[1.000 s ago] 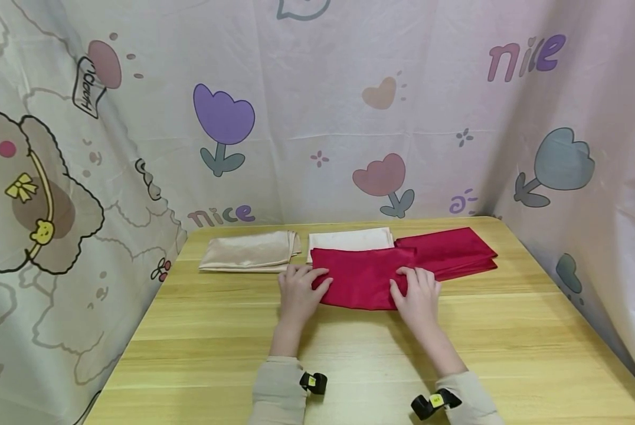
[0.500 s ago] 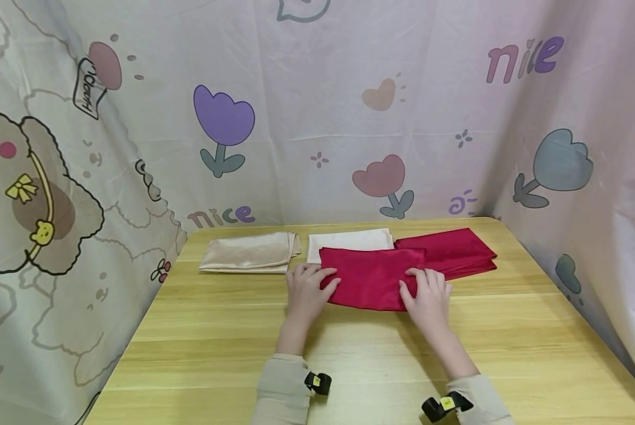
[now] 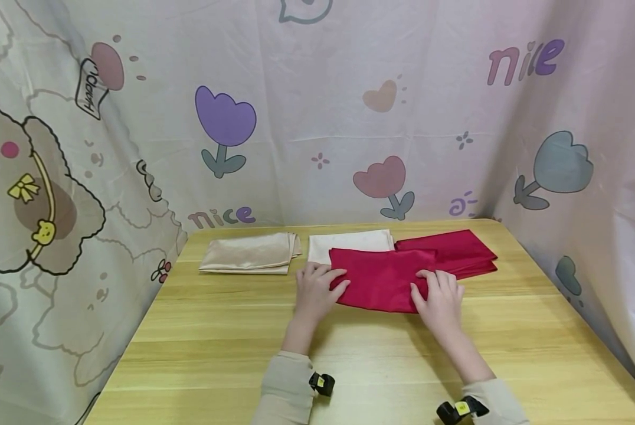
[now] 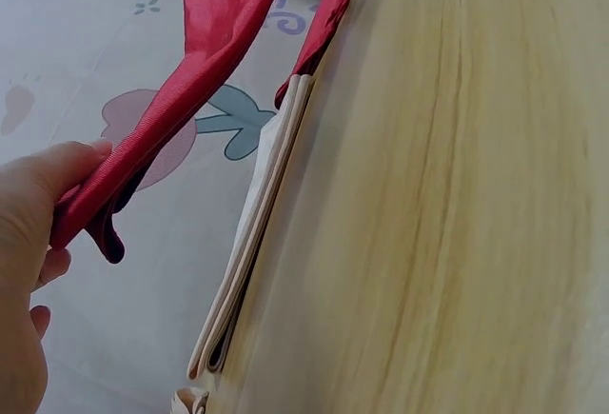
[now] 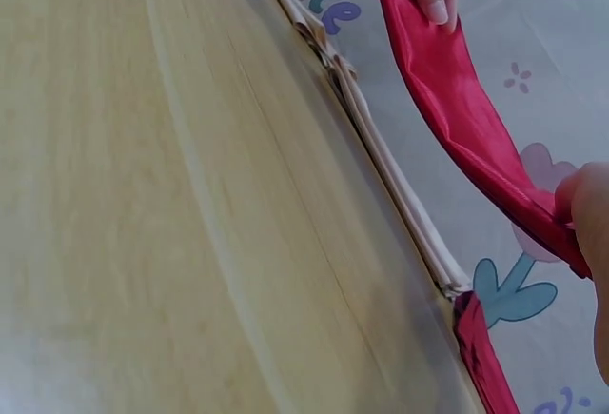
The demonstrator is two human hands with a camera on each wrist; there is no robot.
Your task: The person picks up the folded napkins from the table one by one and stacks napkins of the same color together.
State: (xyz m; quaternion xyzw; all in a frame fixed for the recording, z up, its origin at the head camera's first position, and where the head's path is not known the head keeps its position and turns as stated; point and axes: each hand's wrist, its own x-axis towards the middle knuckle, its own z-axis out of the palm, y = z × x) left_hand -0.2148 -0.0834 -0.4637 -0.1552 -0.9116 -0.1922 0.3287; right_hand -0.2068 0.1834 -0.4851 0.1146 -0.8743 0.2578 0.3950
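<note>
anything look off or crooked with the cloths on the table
Only the red cloth held by the left hand and right hand: it is lifted off the table, overlapping the cream cloth and the red pile. The beige pile lies tidy.

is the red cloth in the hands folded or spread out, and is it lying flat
Folded: the red cloth is a compact rectangle. Not flat: the left hand and right hand pinch its ends, and the wrist views show it sagging above the table.

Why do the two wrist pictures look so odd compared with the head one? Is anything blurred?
Head view: even light, sharp, soft shadows under both hands. Left wrist view: tilted sideways, the left hand close and soft-edged beside the red cloth. Right wrist view: also tilted, table pale with glare.
</note>
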